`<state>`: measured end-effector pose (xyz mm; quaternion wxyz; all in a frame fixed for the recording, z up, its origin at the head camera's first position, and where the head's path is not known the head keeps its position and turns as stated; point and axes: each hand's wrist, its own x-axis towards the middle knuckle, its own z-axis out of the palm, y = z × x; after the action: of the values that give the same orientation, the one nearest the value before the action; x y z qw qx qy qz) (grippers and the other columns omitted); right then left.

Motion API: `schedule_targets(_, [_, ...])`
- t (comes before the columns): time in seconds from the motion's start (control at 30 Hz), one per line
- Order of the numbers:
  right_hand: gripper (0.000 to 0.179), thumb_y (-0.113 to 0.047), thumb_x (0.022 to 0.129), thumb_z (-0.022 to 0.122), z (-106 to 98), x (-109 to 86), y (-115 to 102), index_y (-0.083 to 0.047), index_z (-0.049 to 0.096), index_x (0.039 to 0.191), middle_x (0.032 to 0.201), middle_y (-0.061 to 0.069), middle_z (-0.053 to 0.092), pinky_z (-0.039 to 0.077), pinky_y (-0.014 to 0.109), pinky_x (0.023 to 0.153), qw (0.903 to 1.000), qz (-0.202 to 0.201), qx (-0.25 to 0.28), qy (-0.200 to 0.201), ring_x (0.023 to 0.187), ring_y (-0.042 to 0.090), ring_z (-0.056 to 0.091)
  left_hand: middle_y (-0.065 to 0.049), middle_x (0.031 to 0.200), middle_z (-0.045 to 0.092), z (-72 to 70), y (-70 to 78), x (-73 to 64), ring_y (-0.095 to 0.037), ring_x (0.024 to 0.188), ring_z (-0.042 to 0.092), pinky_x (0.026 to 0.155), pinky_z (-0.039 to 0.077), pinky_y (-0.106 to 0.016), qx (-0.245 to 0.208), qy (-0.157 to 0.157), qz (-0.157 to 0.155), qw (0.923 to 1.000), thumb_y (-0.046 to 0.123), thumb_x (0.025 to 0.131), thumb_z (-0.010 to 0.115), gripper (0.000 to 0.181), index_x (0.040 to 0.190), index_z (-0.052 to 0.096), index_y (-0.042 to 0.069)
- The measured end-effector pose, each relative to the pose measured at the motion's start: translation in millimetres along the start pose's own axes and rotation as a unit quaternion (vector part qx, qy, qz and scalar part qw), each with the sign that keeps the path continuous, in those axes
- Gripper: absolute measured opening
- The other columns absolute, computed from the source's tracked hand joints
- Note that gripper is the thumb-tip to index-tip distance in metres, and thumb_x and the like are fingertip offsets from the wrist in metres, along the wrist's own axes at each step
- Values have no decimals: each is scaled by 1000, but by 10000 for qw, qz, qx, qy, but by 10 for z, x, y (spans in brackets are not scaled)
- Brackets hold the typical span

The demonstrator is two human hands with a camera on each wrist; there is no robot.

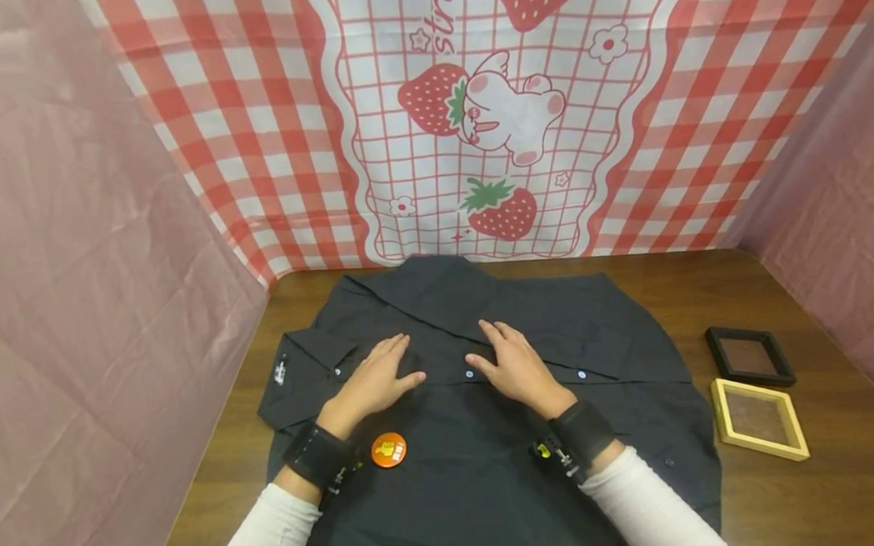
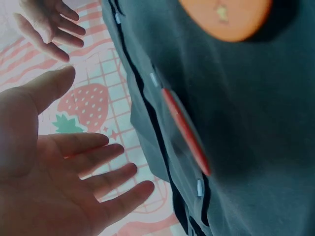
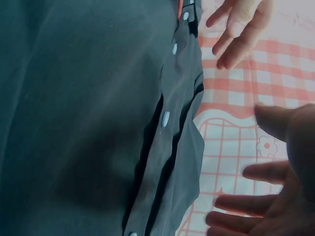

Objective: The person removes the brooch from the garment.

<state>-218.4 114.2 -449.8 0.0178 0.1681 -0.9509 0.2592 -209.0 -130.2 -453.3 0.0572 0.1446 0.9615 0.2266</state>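
Observation:
A dark grey button-up shirt [image 1: 455, 466] lies spread sideways on the table, its collar [image 1: 299, 373] at the left. Over the shirt, near the row of pale buttons, my left hand [image 1: 376, 379] has its fingers extended and holds nothing. My right hand [image 1: 517, 366] is likewise empty, fingers spread, farther right along the button row. A round orange badge [image 1: 389, 450] rests on the shirt beside my left wrist. In the left wrist view, a thin red edge [image 2: 186, 132] shows against the shirt near the buttons; the left arm hides that spot in the head view.
On the wooden table [image 1: 843, 515] to the right lie a black frame [image 1: 780, 369] and a pale yellow frame [image 1: 763, 447]. A red-and-white checked cloth [image 1: 258, 128] with strawberries hangs behind. Pink fabric [image 1: 106, 286] covers the left side, and more hangs at the right.

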Motion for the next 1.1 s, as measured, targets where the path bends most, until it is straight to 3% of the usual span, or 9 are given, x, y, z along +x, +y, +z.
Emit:
schedule_targets(0.23, [65,-39,94,62,4,27,-24,-5,43,146,145,27,45,36,57,110,9994,53,-124,-313,134,43,44,-18,153,40,-11,18,-12,-36,143,35,116,31,-52,77,-42,14,10000,37,94,63,67,147,40,3])
schedule_targets(0.83, [59,-37,94,64,147,-86,-145,-6,49,141,137,22,54,45,54,102,9999,-171,19,12,125,39,54,-18,147,46,53,-9,-179,-36,136,43,111,37,-53,-101,74,-230,9997,35,90,69,67,144,44,4])
schedule_targets(1.1, [55,-37,94,62,142,-26,-175,-9,51,140,134,20,56,46,53,101,9993,-305,7,228,122,37,55,-19,147,46,-7,-18,-160,-37,136,44,111,37,-53,-48,132,-214,9997,34,90,70,66,143,46,3])
